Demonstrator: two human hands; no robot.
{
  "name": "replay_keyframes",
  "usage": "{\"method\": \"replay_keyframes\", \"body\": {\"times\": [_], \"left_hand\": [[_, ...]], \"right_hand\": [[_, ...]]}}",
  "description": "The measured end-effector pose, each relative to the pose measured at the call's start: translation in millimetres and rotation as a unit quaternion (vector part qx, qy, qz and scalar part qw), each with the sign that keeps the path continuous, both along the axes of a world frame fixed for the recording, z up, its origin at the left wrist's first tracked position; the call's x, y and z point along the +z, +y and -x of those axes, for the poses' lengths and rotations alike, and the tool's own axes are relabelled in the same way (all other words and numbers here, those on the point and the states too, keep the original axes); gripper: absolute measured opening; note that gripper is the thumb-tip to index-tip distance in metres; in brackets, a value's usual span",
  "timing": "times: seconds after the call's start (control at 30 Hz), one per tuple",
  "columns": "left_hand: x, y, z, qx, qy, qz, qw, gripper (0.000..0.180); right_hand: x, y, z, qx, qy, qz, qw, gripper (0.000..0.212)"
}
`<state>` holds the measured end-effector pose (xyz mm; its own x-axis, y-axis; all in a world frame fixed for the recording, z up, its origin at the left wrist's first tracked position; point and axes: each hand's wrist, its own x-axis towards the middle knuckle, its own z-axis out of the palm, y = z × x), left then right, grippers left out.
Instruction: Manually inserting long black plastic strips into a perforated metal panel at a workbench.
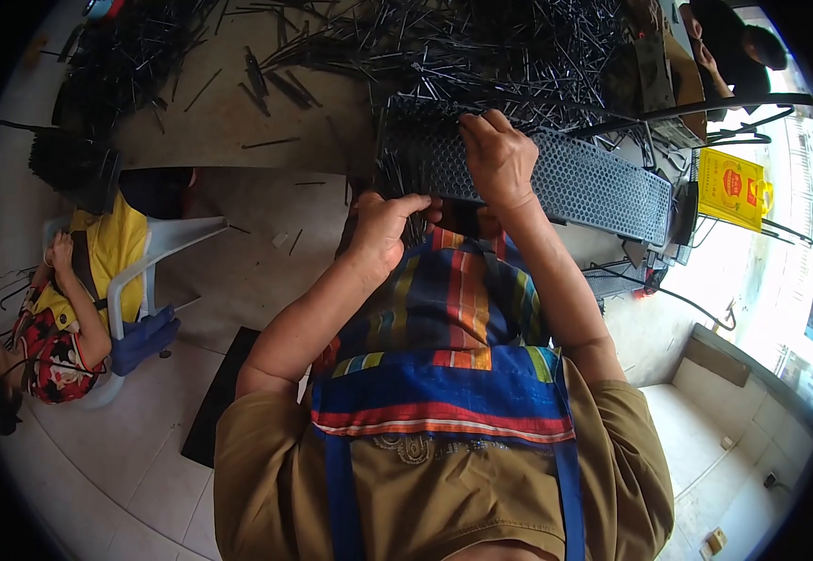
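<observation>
"Where could a hand pass around the perforated panel (603, 182)?"

"Left of the panel, the table (210, 122) shows bare stretches between scattered strips (272, 143), so there is room there."

"And past its far edge?"

"A tangled heap of black strips (518, 47) crowds that side, leaving little way through."

"Over its face?"

"The person's right hand (500, 159) blocks the left part; to the right of that hand, the face lies open. The left hand (383, 229) takes up the panel's near left corner."

"Beyond its right end?"

"A yellow bag (733, 187) stands in the way, and a dark rod (752, 100) slants across farther off."
</observation>
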<state>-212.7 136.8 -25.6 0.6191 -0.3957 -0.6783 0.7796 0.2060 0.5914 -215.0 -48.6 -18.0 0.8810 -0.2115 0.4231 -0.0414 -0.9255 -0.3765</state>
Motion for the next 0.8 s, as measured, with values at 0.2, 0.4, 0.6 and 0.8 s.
{"method": "replay_keyframes", "body": {"times": [0.2, 0.4, 0.6, 0.8], "left_hand": [[-2.2, -5.5, -0.8, -0.007, 0.004, 0.032, 0.999, 0.007], [0.5, -7.1, -0.6, 0.002, 0.005, 0.050, 0.999, 0.010], [8.4, -14.8, 5.2, -0.019, -0.048, 0.042, 0.998, 0.014], [-8.0, -7.7, 5.1, 0.010, -0.013, 0.022, 1.000, 0.014]], "right_hand": [[1.0, -1.2, 4.1, 0.047, 0.000, 0.076, 0.996, 0.018], [-3.6, -0.9, 19.2, 0.073, 0.001, 0.090, 0.993, 0.023], [-7.6, 9.7, 41.0, 0.019, 0.138, -0.613, 0.778, 0.011], [12.4, -3.0, 30.6, -0.092, -0.062, -0.582, 0.806, 0.012]]}}
